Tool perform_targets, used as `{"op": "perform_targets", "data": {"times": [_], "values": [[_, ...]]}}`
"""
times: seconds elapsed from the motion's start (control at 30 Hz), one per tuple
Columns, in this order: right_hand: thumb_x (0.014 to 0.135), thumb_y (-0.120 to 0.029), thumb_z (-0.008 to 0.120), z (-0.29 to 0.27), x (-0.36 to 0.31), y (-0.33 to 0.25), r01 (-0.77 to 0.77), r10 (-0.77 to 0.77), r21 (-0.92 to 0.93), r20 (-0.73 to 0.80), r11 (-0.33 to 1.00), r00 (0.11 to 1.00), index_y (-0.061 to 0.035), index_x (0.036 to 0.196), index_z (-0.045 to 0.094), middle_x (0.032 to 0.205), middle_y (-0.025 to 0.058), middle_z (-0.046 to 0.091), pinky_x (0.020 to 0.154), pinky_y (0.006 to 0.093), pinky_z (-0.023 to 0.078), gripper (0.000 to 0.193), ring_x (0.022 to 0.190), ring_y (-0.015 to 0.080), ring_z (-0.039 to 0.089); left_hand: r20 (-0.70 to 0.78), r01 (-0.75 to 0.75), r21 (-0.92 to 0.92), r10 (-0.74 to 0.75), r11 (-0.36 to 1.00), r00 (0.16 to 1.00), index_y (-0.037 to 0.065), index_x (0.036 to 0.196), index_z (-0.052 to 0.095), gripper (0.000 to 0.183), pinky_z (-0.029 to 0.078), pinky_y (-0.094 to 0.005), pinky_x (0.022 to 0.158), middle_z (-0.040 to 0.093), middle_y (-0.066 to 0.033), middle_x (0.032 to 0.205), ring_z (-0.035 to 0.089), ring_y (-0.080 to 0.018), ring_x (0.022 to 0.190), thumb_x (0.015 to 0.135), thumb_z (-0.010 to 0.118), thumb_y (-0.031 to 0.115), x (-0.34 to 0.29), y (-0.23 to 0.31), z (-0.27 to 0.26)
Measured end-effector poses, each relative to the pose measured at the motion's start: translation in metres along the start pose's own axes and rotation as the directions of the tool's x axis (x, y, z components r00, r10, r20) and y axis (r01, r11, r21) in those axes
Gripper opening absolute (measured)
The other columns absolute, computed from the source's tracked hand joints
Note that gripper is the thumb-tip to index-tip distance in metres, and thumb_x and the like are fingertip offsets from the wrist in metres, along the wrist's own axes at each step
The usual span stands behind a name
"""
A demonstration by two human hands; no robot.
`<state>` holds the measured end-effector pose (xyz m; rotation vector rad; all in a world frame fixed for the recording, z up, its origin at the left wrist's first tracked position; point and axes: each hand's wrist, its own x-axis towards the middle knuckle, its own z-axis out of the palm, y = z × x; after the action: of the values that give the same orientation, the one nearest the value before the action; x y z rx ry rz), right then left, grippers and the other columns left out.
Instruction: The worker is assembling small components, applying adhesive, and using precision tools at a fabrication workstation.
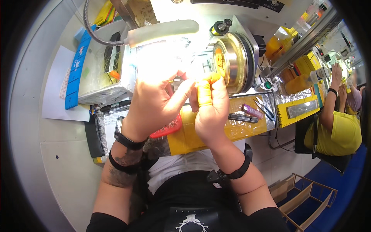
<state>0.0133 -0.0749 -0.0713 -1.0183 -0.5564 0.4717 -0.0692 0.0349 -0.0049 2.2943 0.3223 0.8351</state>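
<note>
My left hand [156,102] and my right hand [210,104] are raised close together above the yellow work mat [239,129], just under a bright lamp. The fingertips of both hands meet and pinch something very small; the glare hides it and I cannot tell what it is. My right index finger wears a yellow finger cot [204,92]. A black watch sits on my left wrist and a black band on my right wrist. A red tray [168,128] lies under my left hand.
A round metal machine head with a yellow face [228,62] stands right behind my hands. A flexible-neck lamp [162,31] hangs above. Tweezers [264,108], a purple tool [252,111] and a dark bar [242,118] lie on the mat. A person in yellow [340,123] sits at right.
</note>
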Motion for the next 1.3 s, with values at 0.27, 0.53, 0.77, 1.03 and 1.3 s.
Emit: {"op": "perform_targets", "data": {"times": [0.27,0.53,0.77,1.03,1.3], "values": [[0.114,-0.025,0.045,-0.011,-0.002,-0.008,-0.07,0.051,0.292,0.071,0.954,0.996,-0.0061,0.116,0.054,0.092,0.001,0.057,0.066,0.0223,0.04,0.022,0.074,0.0072,0.049,-0.1,0.083,0.045,-0.078,0.996,0.992,-0.002,0.092,0.069,0.011,0.052,-0.0328,0.08,0.072,-0.0127,0.09,0.067,-0.0229,0.082,0.088,0.076,0.006,-0.014,0.018,0.019],[0.107,-0.048,0.054,-0.078,-0.014,-0.073,-0.301,0.264,0.025,0.411,0.953,0.872,-0.0005,0.123,0.059,0.093,0.0039,0.059,0.066,0.0241,0.042,0.051,0.079,0.0097,0.055,-0.091,0.197,-0.172,-0.214,0.965,0.972,-0.003,0.094,0.073,0.011,0.055,-0.0321,0.069,0.069,-0.0074,0.073,0.065,-0.0145,0.065,0.096,0.063,0.002,-0.019,0.008,0.03],[0.1,-0.015,0.068,-0.23,0.053,-0.139,0.287,-0.629,-0.611,-0.469,0.738,0.62,-0.0022,0.115,0.062,0.088,-0.0005,0.055,0.064,0.022,0.041,0.021,0.071,0.0074,0.05,-0.102,-0.034,-0.539,-0.025,0.841,0.994,-0.008,0.116,0.059,0.015,0.055,-0.0434,0.103,0.067,-0.0167,0.113,0.069,-0.0298,0.112,0.102,0.056,-0.007,-0.025,-0.043,0.042],[0.095,-0.002,0.06,-0.343,0.121,-0.209,0.343,-0.689,-0.846,-0.04,0.409,0.723,0.002,0.117,0.075,0.131,0.0259,0.068,0.104,0.0323,0.051,0.027,0.122,0.0259,0.067,-0.183,-0.259,-0.147,0.231,0.955,0.955,0.0,0.105,0.068,0.017,0.057,-0.0312,0.079,0.078,-0.0125,0.103,0.075,-0.0245,0.089,0.09,0.068,-0.006,-0.014,-0.037,0.047],[0.099,-0.027,0.068,-0.177,0.033,-0.183,0.344,-0.372,0.217,0.107,0.914,0.922,0.0019,0.129,0.061,0.128,0.0232,0.059,0.126,0.0635,0.021,0.042,0.123,0.0356,0.058,-0.188,-0.387,-0.091,0.366,0.917,0.911,-0.002,0.102,0.066,0.015,0.058,-0.0333,0.078,0.074,-0.0107,0.091,0.078,-0.0271,0.097,0.09,0.07,-0.008,-0.011,-0.043,0.045]]}}
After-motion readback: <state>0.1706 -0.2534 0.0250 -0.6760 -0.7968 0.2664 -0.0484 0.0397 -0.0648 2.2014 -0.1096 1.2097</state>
